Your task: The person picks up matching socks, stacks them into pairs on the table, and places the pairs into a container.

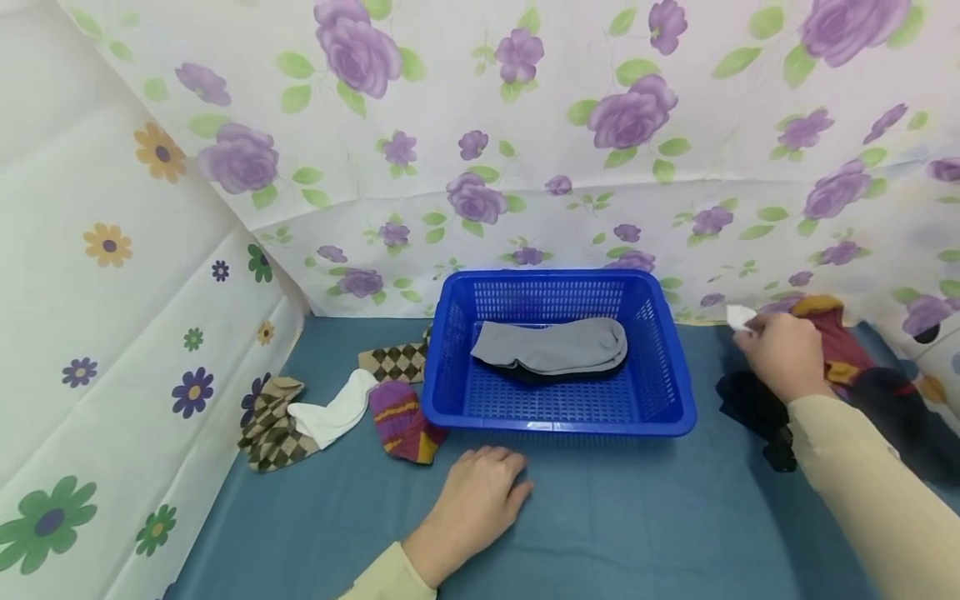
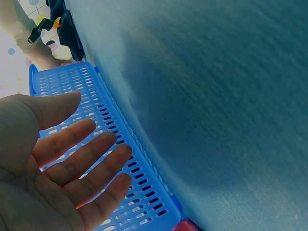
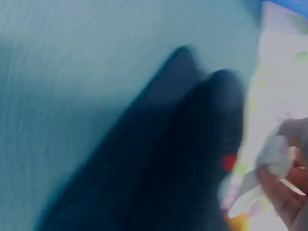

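Note:
My right hand (image 1: 786, 354) pinches a small white sock (image 1: 738, 317) between thumb and fingers, off to the right of the blue basket. In the right wrist view the white sock (image 3: 275, 156) is blurred and partly hidden by the fingers. My left hand (image 1: 480, 500) is over the cloth in front of the basket, holding nothing; its fingers look loosely extended in the left wrist view. Inside the blue plastic basket (image 1: 558, 427) lies a grey pair of socks (image 1: 551, 346), with a black sock (image 1: 525, 377) beneath it.
Left of the basket lie a brown checkered sock (image 1: 277, 437), a white sock (image 1: 333, 417), a purple striped sock (image 1: 401, 421) and another checkered sock (image 1: 393, 362). Near the right forearm are black socks (image 1: 750, 404), a maroon sock (image 1: 832, 337) and dark socks (image 1: 896, 408). A flowered sheet (image 1: 555, 225) hangs behind.

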Tool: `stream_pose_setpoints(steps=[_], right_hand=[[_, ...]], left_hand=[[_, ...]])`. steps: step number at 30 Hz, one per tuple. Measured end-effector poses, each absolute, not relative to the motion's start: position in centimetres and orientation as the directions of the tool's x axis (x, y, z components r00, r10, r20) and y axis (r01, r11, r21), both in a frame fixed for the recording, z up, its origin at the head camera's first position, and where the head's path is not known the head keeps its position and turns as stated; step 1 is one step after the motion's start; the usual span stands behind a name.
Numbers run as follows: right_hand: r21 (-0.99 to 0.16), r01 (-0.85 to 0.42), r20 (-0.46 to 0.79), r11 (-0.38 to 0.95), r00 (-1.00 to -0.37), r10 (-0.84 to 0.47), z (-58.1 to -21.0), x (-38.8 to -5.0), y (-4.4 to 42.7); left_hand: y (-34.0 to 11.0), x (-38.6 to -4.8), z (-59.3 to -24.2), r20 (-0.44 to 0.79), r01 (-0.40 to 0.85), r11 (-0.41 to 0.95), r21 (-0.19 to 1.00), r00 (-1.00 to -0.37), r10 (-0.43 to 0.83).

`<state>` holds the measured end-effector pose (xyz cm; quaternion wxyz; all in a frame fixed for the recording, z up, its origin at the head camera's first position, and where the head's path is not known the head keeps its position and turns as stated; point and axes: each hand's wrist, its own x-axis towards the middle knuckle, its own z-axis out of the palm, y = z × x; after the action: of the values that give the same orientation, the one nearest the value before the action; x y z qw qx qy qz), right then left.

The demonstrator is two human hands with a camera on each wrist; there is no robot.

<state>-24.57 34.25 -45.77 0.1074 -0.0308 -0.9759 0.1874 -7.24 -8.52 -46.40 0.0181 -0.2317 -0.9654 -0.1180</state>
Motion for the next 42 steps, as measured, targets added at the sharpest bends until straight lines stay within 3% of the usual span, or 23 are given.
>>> stream_pose_setpoints(steps=[6,11,18,22,27,31,37,42], right_hand=[[-0.577,-0.023,0.355,0.816,-0.907,0.226,-41.5,-20.8,30.5],[-0.715,-0.115,0.364,0.690,-0.903,0.227,-39.6,-15.8,25.5],[-0.885,-0.239,0.240,0.399,-0.969,-0.047,-38.9,-10.7,19.8],[-0.943,-0.245,0.196,0.224,-0.956,-0.220,-39.1,-9.5,17.8],[-0.965,-0.249,0.200,0.081,-0.900,-0.386,-39.8,-8.5,16.1],[-0.953,-0.279,0.200,0.118,-0.872,-0.448,-40.5,-8.2,15.2],[-0.852,-0.409,0.231,0.327,-0.854,-0.467,-41.3,-8.5,14.7],[-0.838,-0.408,0.231,0.362,-0.867,-0.442,-41.3,-8.8,14.8]], left_hand=[[-7.7,-6.3,-45.8,0.097,0.476,0.829,0.292,-0.877,0.470],[-6.8,-5.9,-44.7,0.155,0.522,0.778,0.349,-0.851,0.502],[-6.0,-6.3,-42.6,0.318,0.549,0.724,0.418,-0.835,0.450],[-5.6,-6.5,-41.2,0.395,0.535,0.690,0.487,-0.840,0.372],[-5.3,-6.7,-40.3,0.396,0.516,0.645,0.563,-0.854,0.337],[-5.2,-6.9,-40.3,0.409,0.537,0.617,0.575,-0.842,0.353],[-5.3,-7.3,-40.5,0.421,0.543,0.585,0.602,-0.839,0.346],[-5.5,-7.6,-40.4,0.414,0.537,0.564,0.627,-0.843,0.342]])
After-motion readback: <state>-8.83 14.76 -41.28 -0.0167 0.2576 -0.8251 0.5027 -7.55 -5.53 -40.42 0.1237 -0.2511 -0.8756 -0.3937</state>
